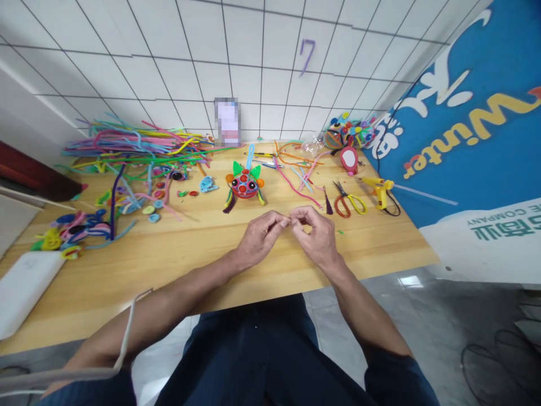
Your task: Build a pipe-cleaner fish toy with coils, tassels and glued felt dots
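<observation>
My left hand (262, 237) and my right hand (313, 234) meet fingertip to fingertip above the front of the wooden table. Both are closed in a pinch, and whatever lies between the fingertips is too small to make out. Just beyond them sits a colourful animal-like figure (244, 185) of coiled pipe cleaners, with green ears, black eyes and a blue loop on top. A dark purple tassel (328, 203) rests right of my right hand, beside scissors (347, 202) with red and yellow handles.
A yellow glue gun (381, 192) with a clear stick lies near the right edge. Pipe cleaners (139, 144) pile up at the back left. Coiled pieces (84, 228) and a white device (29, 287) are at left. A phone (227, 122) leans on the tiled wall.
</observation>
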The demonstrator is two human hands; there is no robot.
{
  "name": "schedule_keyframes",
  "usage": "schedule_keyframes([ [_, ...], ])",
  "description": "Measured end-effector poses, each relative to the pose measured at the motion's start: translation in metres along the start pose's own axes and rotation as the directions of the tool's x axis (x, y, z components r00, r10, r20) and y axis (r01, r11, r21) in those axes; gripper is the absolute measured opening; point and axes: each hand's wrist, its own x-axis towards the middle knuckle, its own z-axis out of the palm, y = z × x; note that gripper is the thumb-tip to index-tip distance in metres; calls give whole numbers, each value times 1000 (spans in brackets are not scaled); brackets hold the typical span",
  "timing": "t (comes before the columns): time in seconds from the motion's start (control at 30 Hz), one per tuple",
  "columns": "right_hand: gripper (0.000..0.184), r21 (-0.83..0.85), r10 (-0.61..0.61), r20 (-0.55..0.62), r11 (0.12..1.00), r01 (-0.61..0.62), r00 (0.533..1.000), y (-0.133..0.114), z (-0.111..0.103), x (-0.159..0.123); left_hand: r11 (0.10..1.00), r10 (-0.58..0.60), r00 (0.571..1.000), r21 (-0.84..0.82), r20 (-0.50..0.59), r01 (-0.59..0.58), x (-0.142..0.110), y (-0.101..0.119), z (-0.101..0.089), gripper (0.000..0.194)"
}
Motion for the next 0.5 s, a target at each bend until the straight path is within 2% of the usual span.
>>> schedule_keyframes([
  [0.5,9,24,55,-14,998,-54,998,4,7,0,999,24,1000,-48,-10,-25,-1,-8,-1,22],
])
